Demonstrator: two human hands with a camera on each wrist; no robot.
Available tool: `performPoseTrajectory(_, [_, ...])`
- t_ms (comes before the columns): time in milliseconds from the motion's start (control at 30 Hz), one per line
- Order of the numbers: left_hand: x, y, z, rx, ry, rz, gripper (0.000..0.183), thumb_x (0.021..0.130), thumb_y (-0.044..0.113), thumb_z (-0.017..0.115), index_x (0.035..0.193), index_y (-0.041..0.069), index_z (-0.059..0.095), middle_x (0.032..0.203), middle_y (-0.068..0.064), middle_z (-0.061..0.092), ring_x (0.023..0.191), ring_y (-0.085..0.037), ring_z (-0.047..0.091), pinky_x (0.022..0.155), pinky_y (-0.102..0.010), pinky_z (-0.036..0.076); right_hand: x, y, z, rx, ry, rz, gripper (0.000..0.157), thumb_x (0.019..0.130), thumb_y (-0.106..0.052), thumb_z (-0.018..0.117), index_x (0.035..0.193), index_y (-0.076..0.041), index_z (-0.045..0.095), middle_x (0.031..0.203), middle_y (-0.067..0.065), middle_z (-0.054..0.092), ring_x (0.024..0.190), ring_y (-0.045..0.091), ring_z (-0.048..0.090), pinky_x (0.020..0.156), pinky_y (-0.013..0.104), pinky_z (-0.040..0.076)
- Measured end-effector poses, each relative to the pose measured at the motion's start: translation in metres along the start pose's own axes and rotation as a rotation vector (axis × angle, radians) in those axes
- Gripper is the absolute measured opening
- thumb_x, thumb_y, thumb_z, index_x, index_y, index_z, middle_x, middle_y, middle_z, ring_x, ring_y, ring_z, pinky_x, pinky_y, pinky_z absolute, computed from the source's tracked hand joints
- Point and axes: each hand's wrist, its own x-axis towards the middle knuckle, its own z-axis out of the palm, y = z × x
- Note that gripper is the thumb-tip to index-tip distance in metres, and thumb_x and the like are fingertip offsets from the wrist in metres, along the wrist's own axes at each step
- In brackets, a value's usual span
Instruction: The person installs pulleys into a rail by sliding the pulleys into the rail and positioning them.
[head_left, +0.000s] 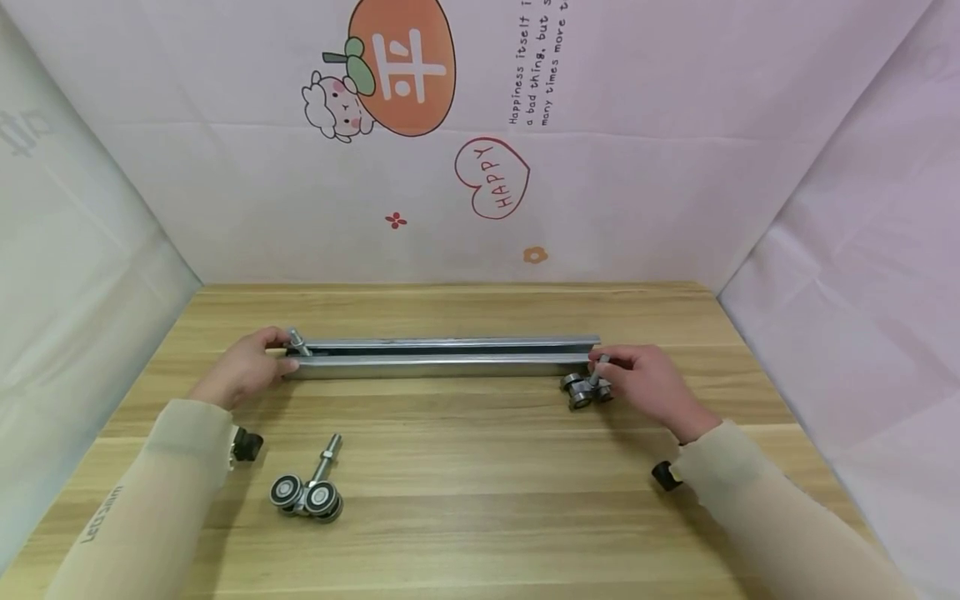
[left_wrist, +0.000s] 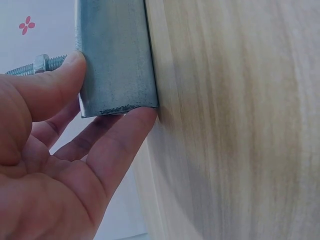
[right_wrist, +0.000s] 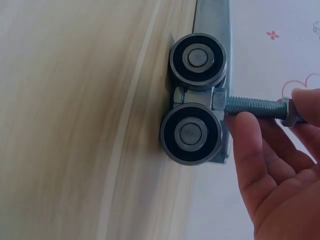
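Note:
A steel channel rail lies across the table with its slot facing up. At its left end my left hand grips the rail; in the left wrist view, the thumb is on the top edge and a finger lies at the end's lower corner. A threaded bolt sticks up from the slot there; whatever it joins inside is hidden. My right hand pinches the upright bolt of a roller trolley, near its nut. That trolley's wheels are beside the rail's right end, outside the slot.
Another roller trolley lies on the wooden table at the front left, its bolt slanting up. White printed cloth stands behind the table and along both sides.

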Motion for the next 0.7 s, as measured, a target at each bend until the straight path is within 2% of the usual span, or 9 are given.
performPoseTrajectory(367, [0.0,0.001,0.0,-0.019,-0.009,-0.015,0.044,0.098,0.014,0.064,0.135,-0.002,0.046,0.146,-0.033,0.036,0.105,-0.035,0.054,0.081,-0.039,0.049,-0.003,0.009,-0.015,0.013,0.015,0.038,0.029,0.103,-0.019,0.058,0.128,-0.006,0.067,0.115,0.015,0.068,0.087,0.032,0.065,0.072,0.048,0.055])
performPoseTrajectory(700, [0.0,0.002,0.0,-0.013,-0.009,-0.023,0.043,0.099,0.014,0.063,0.135,-0.002,0.045,0.147,-0.033,0.035,0.106,-0.036,0.052,0.081,-0.039,0.048,-0.007,0.018,-0.03,-0.004,0.042,0.083,0.035,0.104,-0.025,0.057,0.132,-0.004,0.063,0.121,0.019,0.065,0.083,0.031,0.068,0.075,0.048,0.055])
